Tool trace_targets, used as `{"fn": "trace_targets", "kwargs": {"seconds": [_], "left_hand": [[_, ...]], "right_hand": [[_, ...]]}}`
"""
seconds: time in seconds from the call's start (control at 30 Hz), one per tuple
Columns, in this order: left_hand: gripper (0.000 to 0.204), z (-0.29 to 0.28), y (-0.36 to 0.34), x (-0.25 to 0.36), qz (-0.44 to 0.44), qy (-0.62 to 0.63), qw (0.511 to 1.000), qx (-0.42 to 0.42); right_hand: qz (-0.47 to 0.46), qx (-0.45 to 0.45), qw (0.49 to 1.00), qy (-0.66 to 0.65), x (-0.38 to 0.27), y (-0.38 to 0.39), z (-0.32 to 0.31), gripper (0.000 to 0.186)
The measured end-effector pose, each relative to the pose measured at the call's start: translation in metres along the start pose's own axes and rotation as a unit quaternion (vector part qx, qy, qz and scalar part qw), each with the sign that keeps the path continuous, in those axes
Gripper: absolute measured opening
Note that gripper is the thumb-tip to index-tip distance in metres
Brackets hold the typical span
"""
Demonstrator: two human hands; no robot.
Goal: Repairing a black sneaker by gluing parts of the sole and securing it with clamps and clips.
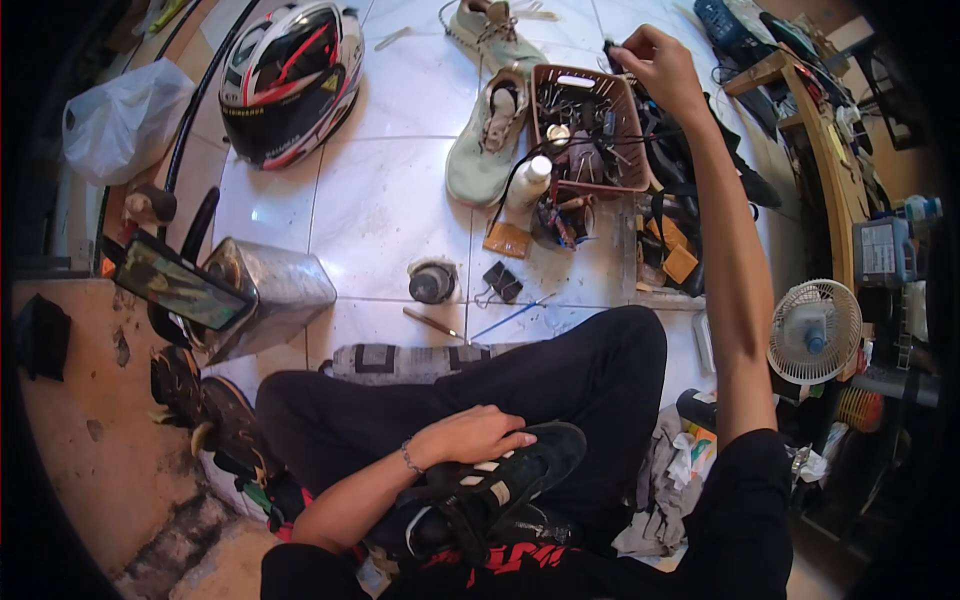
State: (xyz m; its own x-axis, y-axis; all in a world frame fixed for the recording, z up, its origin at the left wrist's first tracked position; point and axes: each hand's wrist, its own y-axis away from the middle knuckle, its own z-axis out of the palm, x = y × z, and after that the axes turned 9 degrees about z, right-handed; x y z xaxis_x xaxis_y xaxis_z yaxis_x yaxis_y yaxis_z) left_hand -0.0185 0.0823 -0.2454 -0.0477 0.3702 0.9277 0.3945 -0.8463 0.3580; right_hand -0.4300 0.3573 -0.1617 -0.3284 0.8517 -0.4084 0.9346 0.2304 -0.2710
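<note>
Floor room: white tiles (390, 215) stretched in front of your folded legs (610, 365), between the helmet (290, 85) and the pale green shoes (470, 165).
Left edge: a metal can (285, 295) stood ahead of your left knee, with a phone (180, 280) in front of it.
Right edge: the wooden frame (830, 180) and the white fan (815, 330) bounded the space beyond your right arm.
Middle: a dark round pot (432, 284) and a black clip (503, 281) sat on the tiles just past your shins.
Black shoe: it lay on your lap (560, 450), under your left hand and well apart from your right.
Left hand: yours (475, 433) held the shoe, fingers laid across its upper.
Right hand: yours (655, 68), arm outstretched, pinched a small dark item (611, 54) near the brown basket's (625, 184) far right corner; its kind was too small to tell.
</note>
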Motion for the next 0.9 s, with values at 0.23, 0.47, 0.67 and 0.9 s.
{"fn": "trace_targets", "kwargs": {"seconds": [0.23, 0.47, 0.67, 0.9], "left_hand": [[0.048, -0.005, 0.001, -0.007, 0.03, 0.004, 1.0, 0.006], [0.047, 0.004, -0.006, -0.017, 0.068, -0.049, 0.996, 0.018], [0.043, 0.001, 0.006, 0.0, 0.122, -0.104, 0.986, 0.047], [0.042, 0.031, 0.031, 0.041, 0.094, -0.156, 0.978, 0.105]], "right_hand": [[0.061, 0.033, 0.997, 0.044, 0.007, 0.027, 0.005, 0.033], [0.148, 0.024, 0.93, -0.335, 0.025, 0.061, 0.018, 0.029], [0.127, -0.044, 0.904, -0.405, -0.007, 0.144, -0.005, 0.023], [0.115, -0.063, 0.988, -0.085, -0.093, 0.357, -0.058, 0.023]]}}
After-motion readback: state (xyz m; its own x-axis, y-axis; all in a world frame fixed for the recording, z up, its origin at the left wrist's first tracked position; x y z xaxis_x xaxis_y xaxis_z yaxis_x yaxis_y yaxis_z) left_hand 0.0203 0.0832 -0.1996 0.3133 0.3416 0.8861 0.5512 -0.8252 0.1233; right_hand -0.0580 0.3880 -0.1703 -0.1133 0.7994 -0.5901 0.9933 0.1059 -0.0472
